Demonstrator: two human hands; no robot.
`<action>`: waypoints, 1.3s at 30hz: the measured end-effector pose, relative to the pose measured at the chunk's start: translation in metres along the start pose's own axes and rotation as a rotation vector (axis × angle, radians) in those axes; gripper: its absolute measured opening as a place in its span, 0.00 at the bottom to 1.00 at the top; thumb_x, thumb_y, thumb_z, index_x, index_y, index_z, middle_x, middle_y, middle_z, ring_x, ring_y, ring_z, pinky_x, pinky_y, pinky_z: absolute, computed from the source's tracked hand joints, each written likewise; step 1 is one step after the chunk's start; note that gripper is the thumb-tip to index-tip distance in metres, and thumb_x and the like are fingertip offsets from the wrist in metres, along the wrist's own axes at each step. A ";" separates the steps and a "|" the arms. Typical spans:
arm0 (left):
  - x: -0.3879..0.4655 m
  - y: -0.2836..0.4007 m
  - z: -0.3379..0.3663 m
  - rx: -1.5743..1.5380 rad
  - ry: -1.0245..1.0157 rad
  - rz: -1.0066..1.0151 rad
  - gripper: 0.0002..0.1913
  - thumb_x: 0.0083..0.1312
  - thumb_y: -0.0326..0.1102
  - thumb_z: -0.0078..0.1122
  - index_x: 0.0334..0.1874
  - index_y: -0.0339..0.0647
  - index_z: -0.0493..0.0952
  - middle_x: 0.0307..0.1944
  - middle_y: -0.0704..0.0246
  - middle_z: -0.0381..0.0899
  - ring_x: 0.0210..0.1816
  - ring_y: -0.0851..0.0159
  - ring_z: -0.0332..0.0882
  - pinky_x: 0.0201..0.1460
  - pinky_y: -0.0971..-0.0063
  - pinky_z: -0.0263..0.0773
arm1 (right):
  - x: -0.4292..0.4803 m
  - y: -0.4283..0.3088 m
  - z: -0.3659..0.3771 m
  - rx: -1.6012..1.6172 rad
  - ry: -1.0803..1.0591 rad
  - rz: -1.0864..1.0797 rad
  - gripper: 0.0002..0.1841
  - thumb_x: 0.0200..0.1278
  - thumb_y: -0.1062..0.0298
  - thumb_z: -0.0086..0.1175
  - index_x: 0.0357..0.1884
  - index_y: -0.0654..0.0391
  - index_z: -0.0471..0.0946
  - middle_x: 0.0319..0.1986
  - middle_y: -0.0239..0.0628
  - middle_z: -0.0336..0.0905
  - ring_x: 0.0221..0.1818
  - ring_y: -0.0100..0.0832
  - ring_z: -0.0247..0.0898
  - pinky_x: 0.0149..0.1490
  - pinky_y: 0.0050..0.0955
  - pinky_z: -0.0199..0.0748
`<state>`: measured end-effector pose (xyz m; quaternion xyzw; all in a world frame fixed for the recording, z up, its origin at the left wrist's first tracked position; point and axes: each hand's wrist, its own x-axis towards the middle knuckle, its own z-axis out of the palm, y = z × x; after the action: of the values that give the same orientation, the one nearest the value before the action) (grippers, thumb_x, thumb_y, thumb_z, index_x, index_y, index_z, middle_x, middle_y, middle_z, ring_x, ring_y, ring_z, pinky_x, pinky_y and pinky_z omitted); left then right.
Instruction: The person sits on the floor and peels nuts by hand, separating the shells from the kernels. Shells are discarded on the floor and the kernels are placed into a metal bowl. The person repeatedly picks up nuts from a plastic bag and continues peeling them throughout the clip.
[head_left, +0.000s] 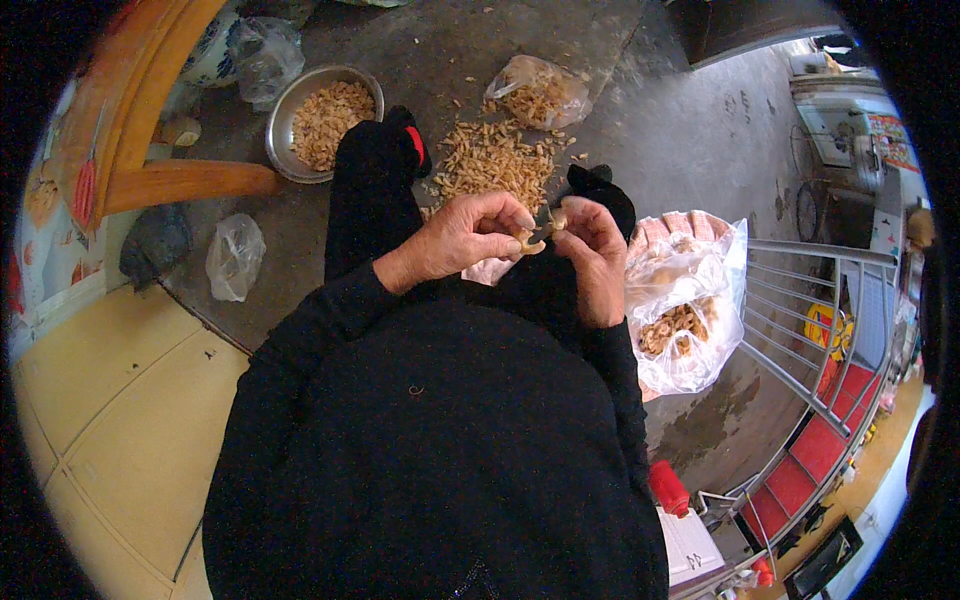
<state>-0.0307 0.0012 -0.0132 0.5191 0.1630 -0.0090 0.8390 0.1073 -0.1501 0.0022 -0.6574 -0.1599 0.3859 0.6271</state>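
Note:
My left hand (469, 236) grips a curved, light-brown dried piece (533, 247) between thumb and fingers; its exact kind is unclear. Close beside it, my right hand (592, 251) pinches a small pale piece (558, 219). Beyond both hands, a heap of small tan-brown dried pieces (495, 161) lies on the floor between my feet. A clear plastic bag (540, 91) holding similar pieces rests behind the heap. At the upper left, a metal basin (271, 135) contains flatter brownish pieces. A clear plastic bag with brown pieces (673, 328) lies open on a pink checked cloth (686, 223) to the right.
A wooden furniture leg (191, 186) reaches towards the basin. An empty clear bag (235, 256) and a dark bag (156, 244) lie at the left. To the right of the cloth stands a metal rack (795, 300). A red object (669, 487) is at the lower right.

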 end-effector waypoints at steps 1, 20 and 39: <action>0.000 0.001 0.001 0.034 0.009 0.009 0.11 0.65 0.23 0.61 0.49 0.37 0.76 0.42 0.72 0.80 0.43 0.74 0.78 0.50 0.76 0.76 | 0.002 -0.001 0.005 -0.021 0.064 -0.063 0.08 0.67 0.75 0.53 0.47 0.59 0.75 0.34 0.31 0.80 0.37 0.23 0.76 0.47 0.23 0.72; 0.001 0.001 0.005 0.173 0.129 0.176 0.08 0.64 0.22 0.60 0.45 0.38 0.78 0.43 0.72 0.79 0.48 0.73 0.77 0.54 0.77 0.73 | -0.014 0.001 0.007 0.256 -0.198 0.127 0.06 0.68 0.74 0.56 0.43 0.61 0.74 0.33 0.33 0.80 0.31 0.24 0.77 0.38 0.21 0.74; -0.004 0.005 0.019 0.722 0.224 0.353 0.09 0.59 0.27 0.64 0.40 0.39 0.78 0.34 0.62 0.82 0.39 0.58 0.83 0.43 0.67 0.76 | -0.014 0.000 0.013 -0.797 -0.072 -0.476 0.04 0.59 0.76 0.57 0.35 0.59 0.74 0.29 0.46 0.73 0.30 0.49 0.74 0.34 0.39 0.73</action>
<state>-0.0284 -0.0138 -0.0001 0.7977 0.1481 0.1349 0.5688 0.0895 -0.1508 0.0076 -0.7785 -0.4638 0.1623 0.3905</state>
